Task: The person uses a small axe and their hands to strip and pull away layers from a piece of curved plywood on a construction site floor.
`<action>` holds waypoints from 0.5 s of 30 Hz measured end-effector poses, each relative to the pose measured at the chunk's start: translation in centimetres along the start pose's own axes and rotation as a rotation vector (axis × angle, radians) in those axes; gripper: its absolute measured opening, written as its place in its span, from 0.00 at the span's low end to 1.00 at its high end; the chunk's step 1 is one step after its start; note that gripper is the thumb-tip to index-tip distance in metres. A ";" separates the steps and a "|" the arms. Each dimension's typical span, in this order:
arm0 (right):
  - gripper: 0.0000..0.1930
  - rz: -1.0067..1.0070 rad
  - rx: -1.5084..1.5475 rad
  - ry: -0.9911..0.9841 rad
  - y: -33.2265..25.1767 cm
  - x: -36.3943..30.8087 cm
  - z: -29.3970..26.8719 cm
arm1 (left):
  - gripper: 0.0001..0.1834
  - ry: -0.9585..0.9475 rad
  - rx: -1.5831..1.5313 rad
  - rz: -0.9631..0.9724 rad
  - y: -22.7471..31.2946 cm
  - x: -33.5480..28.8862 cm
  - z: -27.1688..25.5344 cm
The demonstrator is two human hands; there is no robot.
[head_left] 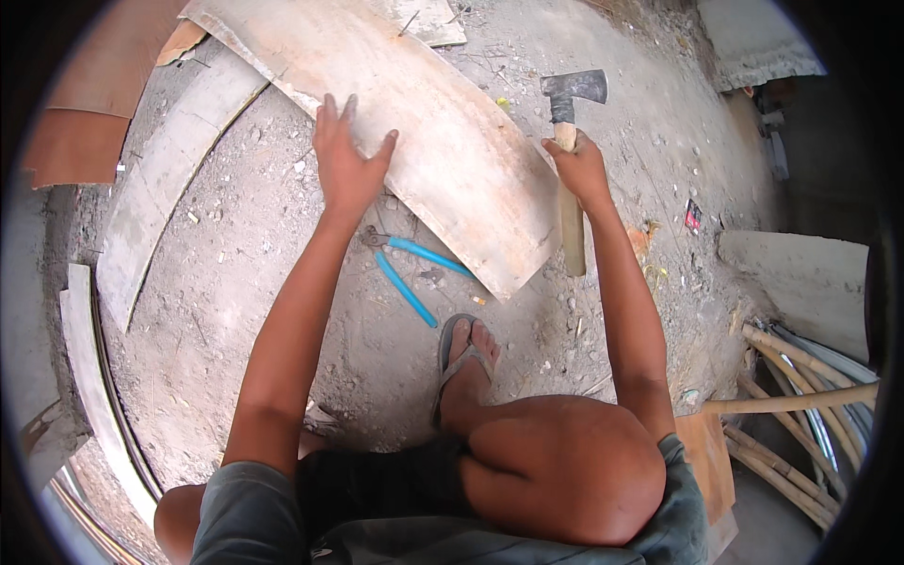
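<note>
My right hand (579,168) grips the wooden handle of a hatchet (571,104) just below its dark metal head, which hangs over the gravelly ground beside a wide plywood sheet (424,132). My left hand (347,155) lies flat with fingers spread on the near edge of that sheet. Pliers with blue handles (414,268) lie on the ground right below the sheet, just past my left wrist. My right foot in a sandal (463,353) rests next to the pliers.
A long grey plank (160,188) lies to the left, with more boards (89,377) along the left rim. Bamboo poles (800,395) and a concrete slab (800,273) sit at the right. The ground is dirt with stones and debris.
</note>
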State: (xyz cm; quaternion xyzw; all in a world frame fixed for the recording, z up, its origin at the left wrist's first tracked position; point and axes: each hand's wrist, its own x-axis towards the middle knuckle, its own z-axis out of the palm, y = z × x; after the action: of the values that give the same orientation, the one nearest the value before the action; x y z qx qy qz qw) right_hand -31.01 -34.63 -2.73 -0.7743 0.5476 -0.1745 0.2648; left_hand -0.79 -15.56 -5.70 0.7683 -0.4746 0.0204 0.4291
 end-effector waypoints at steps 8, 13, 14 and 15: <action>0.23 0.066 -0.013 -0.157 0.8 1.3 4.7 | 0.27 -0.218 -0.610 -1.000 -9.8 4.7 -2.7; 0.25 0.166 0.143 -0.149 5.0 1.1 -1.2 | 0.22 -0.192 -0.953 -0.901 -3.0 3.6 -3.3; 0.25 0.209 0.196 -0.195 4.7 0.4 -2.4 | 0.23 -0.231 -0.964 -0.875 -1.4 3.6 -4.3; 0.24 0.275 0.163 -0.267 5.7 0.6 -4.6 | 0.25 -0.272 -0.998 -0.832 0.5 4.4 -4.7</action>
State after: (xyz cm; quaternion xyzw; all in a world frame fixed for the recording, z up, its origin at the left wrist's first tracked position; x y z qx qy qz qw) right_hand -37.69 -37.64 -2.44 -0.6847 0.5923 -0.0763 0.4179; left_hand 2.98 -15.57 -0.48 0.5923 -0.1409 -0.4665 0.6416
